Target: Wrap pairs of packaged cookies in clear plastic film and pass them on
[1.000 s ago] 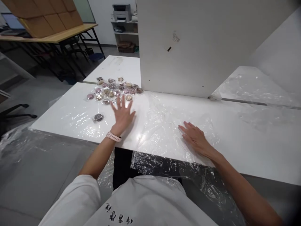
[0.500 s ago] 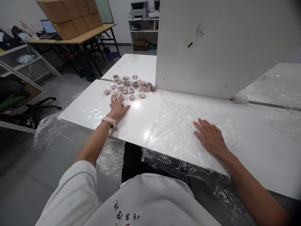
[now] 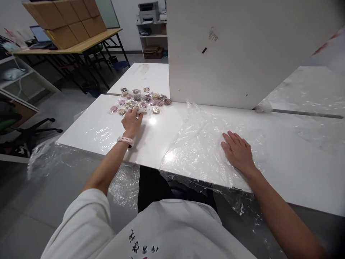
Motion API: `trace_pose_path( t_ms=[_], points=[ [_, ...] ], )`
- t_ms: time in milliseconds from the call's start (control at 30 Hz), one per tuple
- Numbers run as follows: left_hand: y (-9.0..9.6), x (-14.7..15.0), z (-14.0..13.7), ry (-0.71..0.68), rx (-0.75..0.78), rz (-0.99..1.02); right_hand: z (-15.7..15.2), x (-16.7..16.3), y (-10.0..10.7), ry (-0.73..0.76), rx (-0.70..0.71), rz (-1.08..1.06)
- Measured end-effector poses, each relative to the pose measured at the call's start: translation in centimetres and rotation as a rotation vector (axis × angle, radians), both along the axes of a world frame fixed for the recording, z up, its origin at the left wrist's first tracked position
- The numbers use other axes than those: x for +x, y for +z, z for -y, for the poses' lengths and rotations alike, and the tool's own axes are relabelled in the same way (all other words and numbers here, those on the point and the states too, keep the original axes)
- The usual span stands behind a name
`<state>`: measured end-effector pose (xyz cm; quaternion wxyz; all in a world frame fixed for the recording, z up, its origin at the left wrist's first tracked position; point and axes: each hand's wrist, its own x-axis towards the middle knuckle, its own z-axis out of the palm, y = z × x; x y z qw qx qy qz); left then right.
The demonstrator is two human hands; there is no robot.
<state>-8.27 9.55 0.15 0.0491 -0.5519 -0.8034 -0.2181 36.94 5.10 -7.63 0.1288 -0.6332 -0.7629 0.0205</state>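
Observation:
Small clear-wrapped cookies [image 3: 147, 97], pinkish, tan and dark, lie in a loose heap on the white table [image 3: 88, 120], left of the upright panel. My left hand [image 3: 131, 123], with a pink band at its wrist, is at the heap's near edge. Its fingers are bent and the thumb is drawn in around one wrapped cookie, mostly hidden by the fingers. Clear plastic film [image 3: 196, 138] lies crumpled over the table before me and hangs over the front edge. My right hand [image 3: 238, 150] rests flat on this film, fingers extended, holding nothing.
A tall white panel [image 3: 215, 72] stands upright behind the table. More film [image 3: 40, 153] hangs off the table's left end. Farther back are cardboard boxes [image 3: 63, 34] on a wooden table, a printer [image 3: 148, 12] on shelves, and an office chair [image 3: 35, 129] at left.
My left hand has gone from spread fingers to bent ones, closing at the near cookies. My right hand stays flat on the film. The whole view has shifted slightly.

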Motion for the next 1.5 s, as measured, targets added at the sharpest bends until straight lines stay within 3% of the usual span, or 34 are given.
trace_pose_path(
  t_ms=[33, 100, 200, 267, 333, 400, 500, 567, 667, 767, 833, 900, 1000, 1100, 1233, 1367, 1500],
  points=[
    [0.6, 2.3, 0.7, -0.084, 0.075, 0.052, 0.0, 0.0, 0.0, 0.002, -0.001, 0.009],
    [1.2, 7.9, 2.8, -0.440, 0.148, 0.214, -0.1, 0.0, 0.0, 0.007, 0.003, 0.019],
    [-0.2, 16.8, 6.6, -0.927, 0.077, 0.294, 0.0, 0.1, -0.1, 0.023, 0.011, 0.019],
    [-2.0, 21.3, 8.5, -1.090, -0.059, 0.189, 0.0, 0.1, -0.4, 0.039, 0.027, 0.009],
    [-3.6, 23.6, 9.5, -1.190, -0.154, 0.058, -0.3, 0.1, -0.6, 0.052, 0.042, -0.007],
    [-4.2, 23.6, 9.9, -1.216, -0.192, 0.012, -0.5, 0.2, -0.5, 0.054, 0.035, -0.035],
    [-3.2, 19.9, 10.5, -1.252, -0.216, 0.056, 0.1, 0.4, 1.2, 0.036, -0.025, -0.126],
    [-2.2, 16.1, 11.5, -1.320, -0.252, 0.055, 2.1, 0.5, 3.3, 0.065, -0.035, -0.205],
    [-2.2, 10.5, 13.8, -1.259, -0.307, 0.008, 7.4, 0.0, 6.0, 0.300, 0.046, -0.268],
    [-3.7, 7.3, 15.6, -1.138, -0.176, 0.046, 13.3, -1.1, 5.7, 0.523, 0.145, -0.193],
    [-4.5, 6.9, 16.0, -1.072, -0.077, 0.106, 16.2, -1.6, 3.9, 0.477, 0.204, -0.096],
    [-4.6, 7.4, 15.9, -1.049, -0.029, 0.164, 17.8, -1.5, 1.9, 0.338, 0.262, -0.054],
    [-3.1, 8.6, 14.9, -1.028, 0.064, 0.148, 18.3, -0.7, 0.6, 0.185, 0.350, -0.136],
    [-0.1, 9.8, 13.0, -0.943, 0.238, -0.027, 17.5, -0.3, 1.4, 0.131, 0.348, -0.274],
    [4.3, 12.8, 9.8, -0.852, 0.364, -0.137, 16.3, -0.5, 2.8, 0.070, 0.217, -0.462],
    [6.1, 18.5, 6.6, -0.920, 0.222, 0.111, 16.0, -0.8, 3.0, 0.045, 0.168, -0.509],
    [4.2, 24.5, 4.6, -1.135, -0.116, 0.503, 16.2, -1.0, 2.8, 0.068, 0.208, -0.506]
  ],
)
